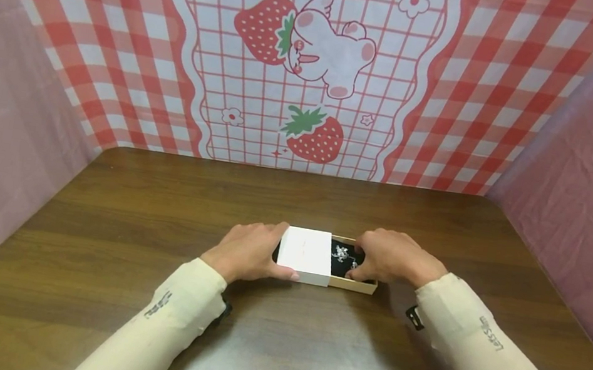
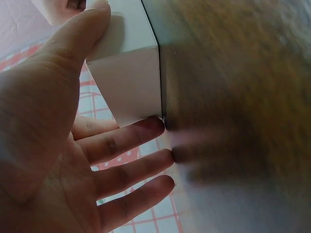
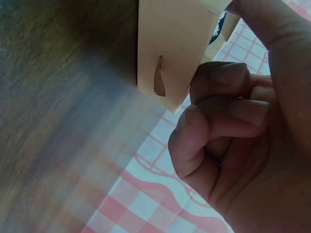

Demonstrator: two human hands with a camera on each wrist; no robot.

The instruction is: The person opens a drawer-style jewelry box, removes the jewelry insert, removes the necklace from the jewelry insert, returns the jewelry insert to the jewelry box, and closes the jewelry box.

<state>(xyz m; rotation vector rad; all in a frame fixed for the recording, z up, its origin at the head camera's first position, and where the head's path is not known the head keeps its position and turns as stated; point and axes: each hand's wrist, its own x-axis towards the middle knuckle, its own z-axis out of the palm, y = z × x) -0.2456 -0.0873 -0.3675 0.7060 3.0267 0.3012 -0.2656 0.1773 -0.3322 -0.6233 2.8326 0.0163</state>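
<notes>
A small jewellery box lies on the table, its white sleeve (image 1: 306, 255) on the left and its tan drawer (image 1: 353, 285) partly out on the right. Inside the drawer, a silvery jewellery piece with a flower shape (image 1: 340, 254) rests on a black lining. My left hand (image 1: 250, 251) grips the sleeve's left part, thumb along the near side. In the left wrist view the other fingers (image 2: 131, 170) reach past the box's end. My right hand (image 1: 397, 257) pinches the drawer near its right end, thumb at the near wall. The right wrist view shows a slit (image 3: 159, 77) in the drawer's end and curled fingers beside it.
The brown wooden table (image 1: 274, 340) carries the box. A red-and-white checked cloth with strawberries (image 1: 314, 140) hangs behind it, and pink cloth (image 1: 590, 163) hangs at both sides. Beige sleeves (image 1: 499, 359) cover both forearms, with dark wrist fittings (image 1: 415, 317) beneath.
</notes>
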